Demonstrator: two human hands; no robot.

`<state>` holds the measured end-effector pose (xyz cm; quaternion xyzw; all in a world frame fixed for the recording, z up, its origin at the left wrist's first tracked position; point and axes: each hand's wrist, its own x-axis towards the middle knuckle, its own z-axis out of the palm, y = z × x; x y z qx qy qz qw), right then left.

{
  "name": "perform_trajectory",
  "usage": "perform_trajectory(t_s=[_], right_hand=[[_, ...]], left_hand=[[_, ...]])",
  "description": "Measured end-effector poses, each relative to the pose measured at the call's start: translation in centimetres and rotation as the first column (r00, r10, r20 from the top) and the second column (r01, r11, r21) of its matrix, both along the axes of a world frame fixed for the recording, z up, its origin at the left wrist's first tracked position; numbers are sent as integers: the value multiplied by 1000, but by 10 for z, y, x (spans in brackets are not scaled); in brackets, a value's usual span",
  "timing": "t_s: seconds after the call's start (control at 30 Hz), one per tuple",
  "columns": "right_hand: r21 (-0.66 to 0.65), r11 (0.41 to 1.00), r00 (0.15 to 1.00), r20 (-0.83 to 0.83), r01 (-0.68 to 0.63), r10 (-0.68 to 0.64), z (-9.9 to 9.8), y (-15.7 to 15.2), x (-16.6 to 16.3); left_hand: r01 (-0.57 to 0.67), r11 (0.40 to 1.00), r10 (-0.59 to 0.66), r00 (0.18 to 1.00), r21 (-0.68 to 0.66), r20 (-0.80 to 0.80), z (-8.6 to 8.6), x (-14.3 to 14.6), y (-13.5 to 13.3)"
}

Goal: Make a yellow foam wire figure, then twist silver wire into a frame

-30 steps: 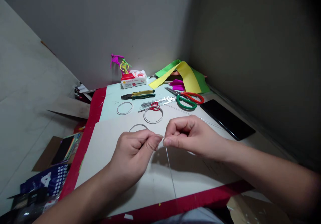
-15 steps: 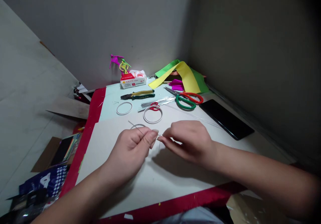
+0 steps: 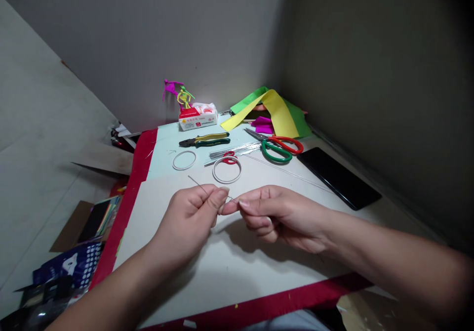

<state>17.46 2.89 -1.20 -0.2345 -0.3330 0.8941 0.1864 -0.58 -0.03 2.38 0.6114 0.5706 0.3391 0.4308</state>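
My left hand (image 3: 187, 220) pinches a thin silver wire (image 3: 198, 185) between thumb and fingers, with its end sticking out up and to the left. My right hand (image 3: 281, 217) meets the wire's other end (image 3: 232, 199) with thumb and forefinger, close to my left thumb. Both hands hover above a white board (image 3: 177, 232). Two white wire rings lie beyond them, one (image 3: 184, 160) on pale blue paper and one (image 3: 226, 179) near a bundle of straight wires (image 3: 233, 149). My left hand may hide a third curve of wire.
Beyond the rings lie green-and-yellow pliers (image 3: 203, 140) and large red-and-green scissors (image 3: 276, 150). A black phone (image 3: 338, 178) sits at the right, with coloured paper (image 3: 272, 116), a tissue pack (image 3: 198, 118) and a small pink-and-yellow figure (image 3: 177, 91) at the back. Red tape (image 3: 128, 217) edges the board.
My hands have drawn together and lifted the wire. Its long end no longer hangs below my right hand, and the curved wire near my left hand no longer shows.
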Motion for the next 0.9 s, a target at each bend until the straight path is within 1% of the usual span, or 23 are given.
perform_trajectory(t_s=[0.1,0.17,0.27,0.37,0.43,0.47,0.5,0.53,0.57,0.6,0.63,0.67,0.7,0.73,0.77,0.8,0.83,0.87,0.9], right_hand=[[-34,999,998,-52,-23,22,-2,-1,-2],[-12,1000,997,-69,24,-24,-3,-2,-4],[66,989,989,-74,135,-130,-6,-3,-6],[189,956,975,-44,224,-220,-8,-4,-8],[318,908,959,-12,273,-284,-9,-5,-8],[396,871,948,3,290,-317,-9,-5,-8],[488,820,935,19,300,-354,-9,-5,-8],[595,744,916,28,306,-399,-9,-5,-7],[719,627,896,14,300,-445,-8,-4,-6],[842,463,879,-26,276,-476,-8,-3,-4],[937,258,869,-85,236,-488,-7,-2,-3],[982,43,866,-143,186,-479,-7,0,-1],[979,-147,867,-192,139,-461,-7,1,0],[953,-285,868,-226,103,-442,-7,2,1],[926,-370,865,-249,79,-436,-7,2,2],[909,-411,854,-269,72,-446,-7,2,1],[902,-424,840,-292,83,-456,-7,2,1],[907,-410,830,-303,99,-469,-6,1,0],[922,-370,820,-299,116,-488,-5,0,-1]], left_hand=[[5,999,-4,999,-36,37,-1,-3,1],[6,998,-1,997,-61,79,-3,-6,1],[30,995,-11,983,-96,185,-6,-10,1],[63,986,-15,954,-151,299,-6,-10,1],[79,978,-2,931,-195,364,-6,-9,0],[83,973,9,918,-215,396,-5,-8,0],[90,968,20,905,-235,426,-4,-8,-1],[97,962,30,891,-254,453,-4,-7,-1],[105,957,37,880,-270,474,-4,-6,-1],[114,952,41,874,-285,484,-4,-5,-1],[118,949,42,872,-293,488,-4,-4,-1],[117,947,46,872,-299,488,-5,-4,-1],[116,946,49,871,-302,488,-6,-4,-1],[119,946,48,868,-301,494,-7,-4,0],[128,945,42,863,-300,503,-8,-5,0],[140,945,33,858,-296,513,-9,-5,0],[154,945,19,854,-288,519,-9,-6,0],[166,947,-1,857,-275,515,-8,-7,0],[173,952,-26,868,-251,496,-8,-8,0]])
